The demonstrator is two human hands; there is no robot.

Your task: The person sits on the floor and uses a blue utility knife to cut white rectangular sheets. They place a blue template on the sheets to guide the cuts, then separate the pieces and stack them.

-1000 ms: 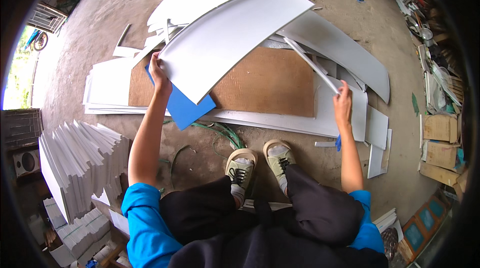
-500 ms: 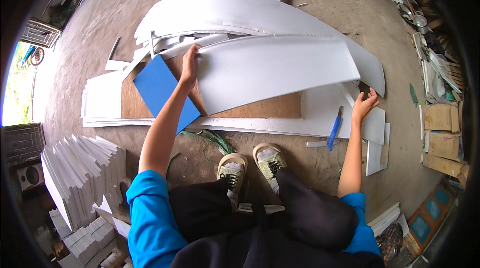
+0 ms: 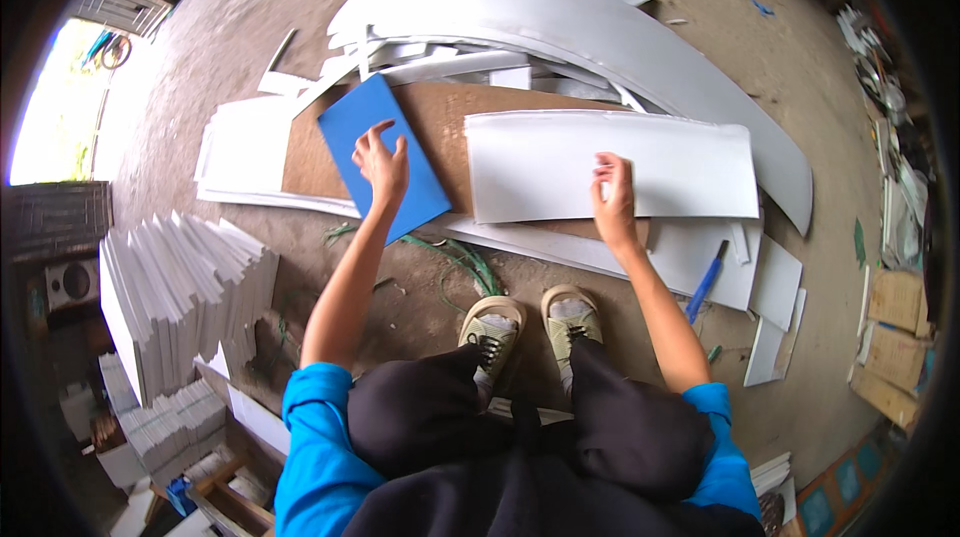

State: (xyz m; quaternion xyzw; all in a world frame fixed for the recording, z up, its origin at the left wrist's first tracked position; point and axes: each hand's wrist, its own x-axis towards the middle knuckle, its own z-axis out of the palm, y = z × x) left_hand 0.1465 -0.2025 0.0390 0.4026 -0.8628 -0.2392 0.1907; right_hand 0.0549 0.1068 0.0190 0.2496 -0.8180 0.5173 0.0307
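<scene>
My left hand [image 3: 382, 165] is over a blue rectangular board [image 3: 348, 127], its fingers apart and nothing in them. Whether it touches the board I cannot tell. My right hand [image 3: 616, 199] is above a white foam-like sheet [image 3: 540, 167], fingers loosely bent with no object between them. That sheet lies flat across a brown wooden board [image 3: 440, 107], to the right of the blue board. Under these are larger white sheets [image 3: 245, 152]. A blue cutter knife [image 3: 706, 283] with a dark tip rests at the near right edge of the white sheets.
A large curved white sheet [image 3: 560, 22] lies at the far side, with offcuts along it. Many white panels [image 3: 185, 302] stand stacked at the left. Green strapping [image 3: 470, 262] lies by my shoes [image 3: 492, 329]. Cardboard boxes [image 3: 895, 352] are at the right.
The white sheet has come down flat on the wooden board. My left hand has let go of its edge and is over the blue board; my right hand has moved inward over the sheet.
</scene>
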